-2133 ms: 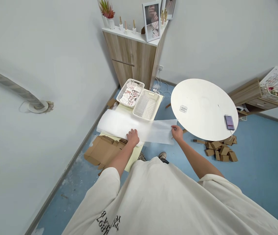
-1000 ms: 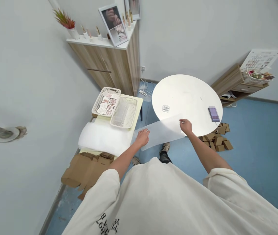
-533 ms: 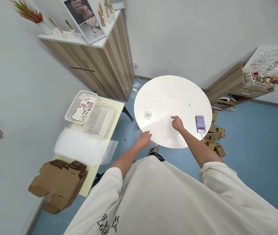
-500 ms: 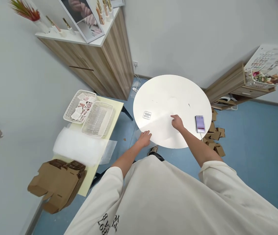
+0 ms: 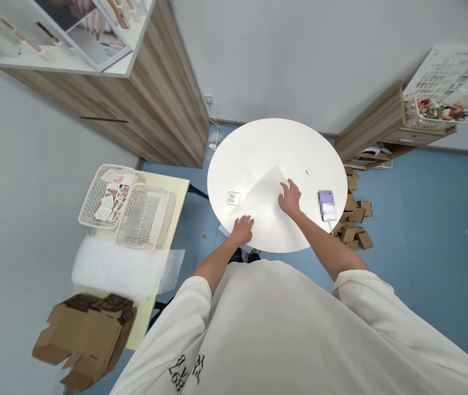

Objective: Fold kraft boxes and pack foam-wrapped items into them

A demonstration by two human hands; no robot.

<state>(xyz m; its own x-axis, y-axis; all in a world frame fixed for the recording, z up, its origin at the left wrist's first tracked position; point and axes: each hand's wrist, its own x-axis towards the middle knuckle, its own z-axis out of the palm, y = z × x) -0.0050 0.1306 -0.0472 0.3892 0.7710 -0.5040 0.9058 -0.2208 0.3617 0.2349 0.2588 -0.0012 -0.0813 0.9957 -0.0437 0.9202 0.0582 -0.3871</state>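
A thin, whitish translucent sheet (image 5: 263, 192) lies at a slant on the white round table (image 5: 254, 137), one corner pointing away from me. My left hand (image 5: 242, 229) rests at the near left of the sheet, palm down with fingers spread. At the sheet's right side, my right hand (image 5: 290, 198) has its fingers apart and bent, touching or just over it. I cannot make out whether anything is pinched there. To the left of the sheet sits a small flat clear case (image 5: 233, 198) with round shapes in it.
A phone (image 5: 326, 206) with a cable lies on the table's right side. On the yellowish side table (image 5: 179, 189) stand two white baskets (image 5: 89, 204), a bubble-wrap roll (image 5: 114, 269) and flattened cardboard boxes (image 5: 81, 340). Small cardboard boxes (image 5: 355, 216) lie on the floor at right.
My right hand's pointing finger has given way to spread, bent fingers. The sheet's edge and corner now show more clearly between the hands. My view has shifted slightly.
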